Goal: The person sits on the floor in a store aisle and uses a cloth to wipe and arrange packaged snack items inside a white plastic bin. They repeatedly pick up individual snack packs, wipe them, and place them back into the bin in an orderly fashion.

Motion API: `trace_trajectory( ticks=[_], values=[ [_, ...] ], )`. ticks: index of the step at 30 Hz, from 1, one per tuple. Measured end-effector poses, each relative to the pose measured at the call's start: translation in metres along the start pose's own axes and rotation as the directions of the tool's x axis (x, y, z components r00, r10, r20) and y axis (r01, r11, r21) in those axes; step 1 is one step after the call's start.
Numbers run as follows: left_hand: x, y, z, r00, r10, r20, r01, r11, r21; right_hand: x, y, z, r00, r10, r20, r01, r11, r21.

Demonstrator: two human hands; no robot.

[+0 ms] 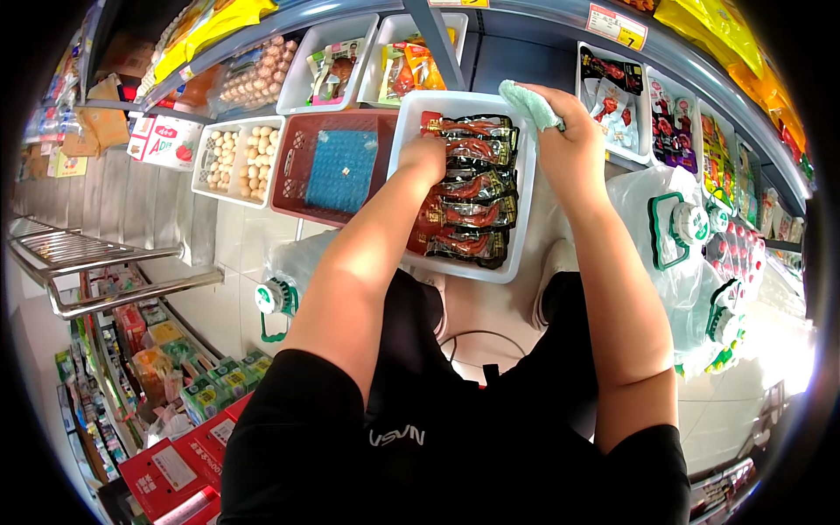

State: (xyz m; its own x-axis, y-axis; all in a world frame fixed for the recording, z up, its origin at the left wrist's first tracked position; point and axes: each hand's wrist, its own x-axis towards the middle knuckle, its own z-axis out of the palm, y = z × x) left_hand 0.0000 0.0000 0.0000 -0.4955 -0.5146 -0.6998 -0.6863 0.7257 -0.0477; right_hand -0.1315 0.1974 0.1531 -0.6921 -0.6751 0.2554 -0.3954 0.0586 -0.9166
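Observation:
A white tray (512,254) holds several black-and-red vacuum packs (468,210) lying in a row. My left hand (423,159) is curled inside its left part, at the ends of the upper packs; its fingertips are hidden. With my right hand (569,131), I grip a folded pale green cloth (528,101) at the tray's upper right corner. To the left of this tray sits a maroon basket (289,175) with a blue textured sheet (337,171) inside.
A divided egg tray (201,175) stands left, and trays of snack packs (612,114) line the shelf (525,39). Large water jugs (682,227) flank me. A metal rack (122,252) and red boxes (171,472) are at left. My shoes (551,271) show below the tray.

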Motion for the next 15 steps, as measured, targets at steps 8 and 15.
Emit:
trace_trajectory(
  ticks=[8,15],
  values=[
    [0.044,-0.002,0.031,0.842,0.168,-0.512,-0.187,0.982,0.015,0.001,0.015,0.006,0.992,0.129,0.004,-0.128,0.979,0.157],
    [0.034,0.001,0.016,0.916,0.102,-0.389,-0.08,0.994,0.073,0.002,0.014,0.009,0.994,0.11,0.01,-0.11,0.984,0.138]
  ],
)
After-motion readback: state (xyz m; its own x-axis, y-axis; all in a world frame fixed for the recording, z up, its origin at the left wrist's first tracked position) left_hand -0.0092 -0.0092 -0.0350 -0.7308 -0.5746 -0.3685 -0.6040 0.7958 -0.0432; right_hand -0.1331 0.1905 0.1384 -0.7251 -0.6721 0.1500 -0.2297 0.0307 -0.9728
